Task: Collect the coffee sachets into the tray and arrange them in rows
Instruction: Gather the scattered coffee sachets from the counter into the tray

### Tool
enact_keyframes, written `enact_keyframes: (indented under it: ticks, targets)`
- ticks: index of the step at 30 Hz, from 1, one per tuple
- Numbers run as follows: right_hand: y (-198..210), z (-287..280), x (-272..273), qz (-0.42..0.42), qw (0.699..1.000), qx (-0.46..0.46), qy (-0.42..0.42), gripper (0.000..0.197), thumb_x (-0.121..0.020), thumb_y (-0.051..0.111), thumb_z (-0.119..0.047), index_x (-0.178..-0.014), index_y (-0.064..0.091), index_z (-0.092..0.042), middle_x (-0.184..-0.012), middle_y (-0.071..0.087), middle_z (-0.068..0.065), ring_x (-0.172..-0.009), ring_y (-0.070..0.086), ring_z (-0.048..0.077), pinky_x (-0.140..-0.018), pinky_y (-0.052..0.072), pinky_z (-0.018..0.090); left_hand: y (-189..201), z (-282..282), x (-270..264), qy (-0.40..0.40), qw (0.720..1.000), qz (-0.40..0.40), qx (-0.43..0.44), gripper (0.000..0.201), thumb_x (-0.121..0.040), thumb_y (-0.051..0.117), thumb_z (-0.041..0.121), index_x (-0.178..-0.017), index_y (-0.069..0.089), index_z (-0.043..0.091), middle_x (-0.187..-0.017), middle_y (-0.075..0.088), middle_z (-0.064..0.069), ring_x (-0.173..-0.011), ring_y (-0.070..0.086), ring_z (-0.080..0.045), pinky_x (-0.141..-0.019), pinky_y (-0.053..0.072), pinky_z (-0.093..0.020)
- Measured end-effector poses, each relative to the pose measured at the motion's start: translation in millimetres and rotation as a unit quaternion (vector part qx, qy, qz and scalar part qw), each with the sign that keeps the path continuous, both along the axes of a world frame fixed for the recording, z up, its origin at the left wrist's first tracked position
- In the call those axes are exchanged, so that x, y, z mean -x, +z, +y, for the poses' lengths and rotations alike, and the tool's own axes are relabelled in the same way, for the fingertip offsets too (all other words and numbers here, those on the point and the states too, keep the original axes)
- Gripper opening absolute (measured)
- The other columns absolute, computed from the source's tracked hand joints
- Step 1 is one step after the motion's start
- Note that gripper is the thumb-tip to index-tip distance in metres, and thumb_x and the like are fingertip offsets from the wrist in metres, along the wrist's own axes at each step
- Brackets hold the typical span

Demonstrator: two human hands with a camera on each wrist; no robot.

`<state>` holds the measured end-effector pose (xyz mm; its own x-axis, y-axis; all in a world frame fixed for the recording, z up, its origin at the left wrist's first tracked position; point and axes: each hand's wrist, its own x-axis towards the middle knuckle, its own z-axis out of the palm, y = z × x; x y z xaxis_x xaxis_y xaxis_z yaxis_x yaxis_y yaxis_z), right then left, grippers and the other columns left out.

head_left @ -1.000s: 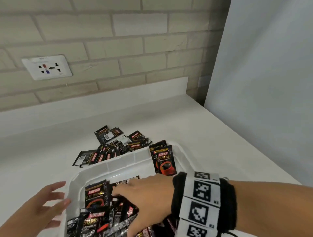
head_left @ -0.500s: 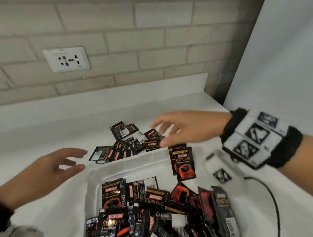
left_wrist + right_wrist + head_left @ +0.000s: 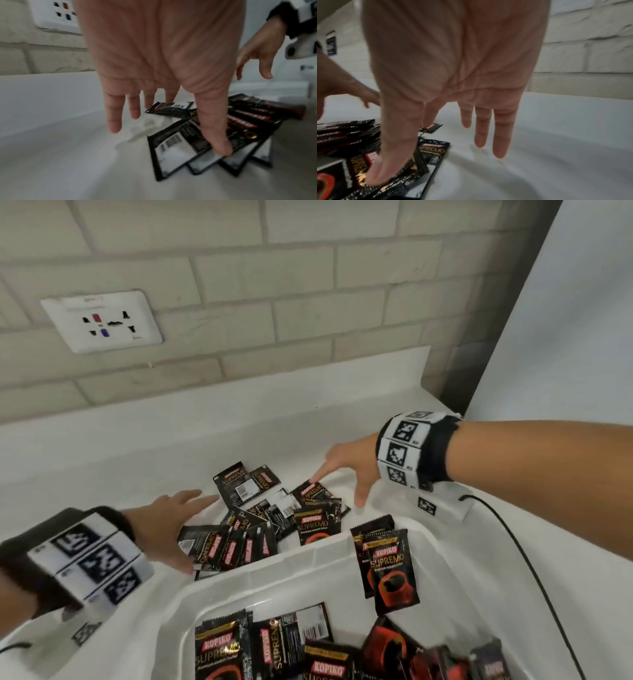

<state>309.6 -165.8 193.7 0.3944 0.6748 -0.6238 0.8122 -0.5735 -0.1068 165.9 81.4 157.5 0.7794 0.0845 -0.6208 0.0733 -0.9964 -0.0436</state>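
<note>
A heap of black and red coffee sachets (image 3: 260, 518) lies on the white counter just beyond the white tray (image 3: 308, 563). More sachets (image 3: 274, 645) lie loose inside the tray, and one (image 3: 390, 570) leans on its far right rim. My left hand (image 3: 185, 529) reaches in from the left with straight spread fingers, its thumb (image 3: 221, 147) over the near sachets (image 3: 180, 146). My right hand (image 3: 339, 474) comes from the right, fingers spread, its thumb (image 3: 388, 162) low over a sachet (image 3: 433, 152). Neither hand holds anything.
A brick wall with a white socket plate (image 3: 102, 320) rises behind the counter. A pale panel (image 3: 565, 320) stands at the right. A black cable (image 3: 527, 559) runs from the right wrist down past the tray's right side.
My right hand left the tray's sachets and moved out to the heap's right side. My left hand moved forward from the tray's left rim to the heap's left side. The view tilted down.
</note>
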Motion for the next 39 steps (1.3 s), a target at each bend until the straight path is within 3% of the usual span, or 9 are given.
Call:
enact_keyframes:
  ticks: [6, 12, 18, 21, 27, 30, 33, 36, 39]
  targets:
    - [-23, 38, -9, 0.049, 0.995, -0.013, 0.084, 0.093, -0.073, 0.076, -0.017, -0.144, 0.019, -0.037, -0.155, -0.008, 0.006, -0.143, 0.001, 0.024, -0.113, 0.015, 0.044, 0, -6, -38, -0.048, 0.996, 0.068, -0.043, 0.122, -0.071, 0.076, 0.041, -0.143, -0.022, 0.033, -0.154, -0.021, 0.000, -0.143, -0.004, -0.028, -0.114, 0.018, -0.045]
    - [-34, 52, -12, 0.070, 0.989, -0.010, 0.129, 0.107, -0.070, 0.078, -0.015, -0.147, 0.005, -0.032, -0.153, -0.021, 0.011, -0.142, -0.011, 0.025, -0.113, 0.011, 0.039, -6, -27, -60, -0.042, 0.996, 0.073, 0.010, 0.124, -0.070, 0.077, 0.041, -0.145, -0.021, 0.026, -0.155, -0.022, -0.001, -0.145, -0.004, -0.023, -0.115, 0.009, -0.035]
    - [-47, 37, -7, -0.008, 0.982, -0.050, 0.181, 0.111, -0.066, 0.082, -0.026, -0.147, 0.006, -0.031, -0.153, -0.017, 0.015, -0.142, -0.002, 0.028, -0.107, 0.008, 0.026, -14, -65, -78, -0.072, 0.989, 0.005, 0.126, 0.114, -0.070, 0.079, 0.036, -0.148, -0.002, 0.019, -0.155, 0.012, 0.006, -0.137, 0.025, -0.010, -0.107, 0.021, -0.018]
    - [-46, 20, -11, -0.017, 0.984, -0.043, 0.170, 0.107, -0.068, 0.080, -0.027, -0.147, 0.008, -0.034, -0.153, -0.019, 0.014, -0.142, -0.004, 0.027, -0.106, 0.005, 0.025, -14, -81, -86, -0.079, 0.985, -0.008, 0.153, 0.109, -0.071, 0.079, 0.033, -0.148, 0.003, 0.018, -0.152, 0.019, 0.007, -0.134, 0.030, -0.010, -0.107, 0.025, -0.020]
    - [-42, -15, -16, 0.014, 0.991, -0.050, 0.123, 0.106, -0.069, 0.079, -0.019, -0.146, 0.008, -0.031, -0.152, -0.014, 0.017, -0.141, 0.002, 0.031, -0.110, 0.009, 0.028, -16, -105, -95, -0.106, 0.982, -0.027, 0.157, 0.107, -0.070, 0.078, 0.036, -0.148, 0.007, 0.019, -0.150, 0.025, 0.007, -0.130, 0.036, -0.011, -0.107, 0.030, -0.023]
    - [-43, -31, -14, 0.003, 0.993, -0.022, 0.114, 0.091, -0.078, 0.069, -0.018, -0.143, 0.011, -0.044, -0.154, -0.019, 0.009, -0.142, -0.002, 0.031, -0.112, 0.015, 0.039, -15, -108, -98, -0.096, 0.980, -0.028, 0.174, 0.104, -0.069, 0.079, 0.035, -0.147, 0.013, 0.020, -0.146, 0.032, 0.006, -0.130, 0.036, -0.011, -0.109, 0.029, -0.026]
    - [-47, -42, -12, -0.014, 0.995, 0.001, 0.094, 0.083, -0.082, 0.062, -0.018, -0.139, 0.013, -0.054, -0.154, -0.021, -0.001, -0.143, -0.007, 0.030, -0.106, 0.029, 0.045, -14, -107, -98, -0.093, 0.977, -0.038, 0.186, 0.105, -0.072, 0.076, 0.039, -0.149, 0.008, 0.021, -0.154, 0.021, 0.004, -0.137, 0.026, -0.012, -0.115, 0.021, -0.029]
    - [-50, -50, -17, -0.015, 0.996, -0.008, 0.087, 0.082, -0.080, 0.063, -0.021, -0.137, 0.017, -0.057, -0.155, -0.018, -0.002, -0.143, -0.002, 0.030, -0.105, 0.031, 0.049, -2, -104, -89, -0.104, 0.982, -0.065, 0.147, 0.095, -0.082, 0.064, 0.045, -0.150, 0.002, 0.019, -0.158, 0.001, 0.001, -0.144, 0.008, -0.012, -0.112, 0.009, -0.021]
    - [-50, -67, -23, -0.013, 0.998, 0.007, 0.057, 0.083, -0.078, 0.068, -0.025, -0.136, 0.018, -0.057, -0.155, -0.017, 0.000, -0.143, -0.002, 0.028, -0.111, 0.023, 0.052, 15, -87, -75, -0.077, 0.984, -0.077, 0.140, 0.080, -0.083, 0.058, 0.050, -0.147, 0.020, 0.020, -0.153, 0.021, 0.002, -0.136, 0.030, -0.011, -0.103, 0.023, -0.015]
